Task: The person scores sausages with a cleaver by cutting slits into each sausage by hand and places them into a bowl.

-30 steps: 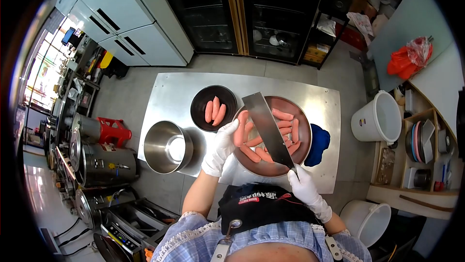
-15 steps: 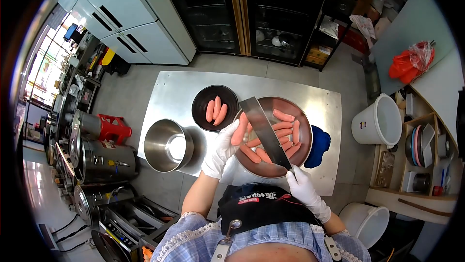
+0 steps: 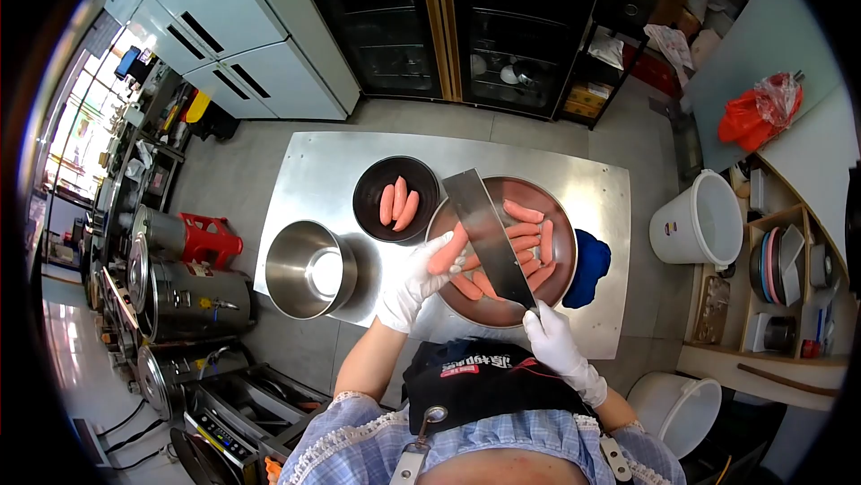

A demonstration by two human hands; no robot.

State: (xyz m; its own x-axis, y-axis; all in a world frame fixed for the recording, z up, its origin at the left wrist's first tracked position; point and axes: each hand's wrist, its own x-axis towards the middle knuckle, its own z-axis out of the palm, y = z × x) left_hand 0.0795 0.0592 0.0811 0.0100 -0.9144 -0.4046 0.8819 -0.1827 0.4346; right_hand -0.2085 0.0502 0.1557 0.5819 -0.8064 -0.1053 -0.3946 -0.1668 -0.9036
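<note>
In a white glove, my left hand [image 3: 414,280] holds a pink sausage [image 3: 447,250] at the left rim of a wide reddish-brown pan [image 3: 566,261]. My right hand [image 3: 558,341], also gloved, grips the handle end of a long broad knife [image 3: 491,235]. The blade slants up and left across the pan, with its side close to the held sausage; whether they touch I cannot tell. Several more sausages [image 3: 523,211] lie in the pan, some partly behind the blade. Beyond my left hand, a black bowl [image 3: 361,198] contains 3 sausages [image 3: 405,212].
An empty steel pot [image 3: 278,280] stands at the left of the metal table [image 3: 314,162]. A blue cloth [image 3: 588,268] lies right of the pan. White buckets [image 3: 673,227] stand off the table's right side. A refrigerator [image 3: 215,18] and dark glass-door cabinets [image 3: 377,27] are behind.
The sausage in my left hand has tilted and shifted slightly right and down. My left fingers have turned toward the pan. The knife has moved slightly, still held over the pan.
</note>
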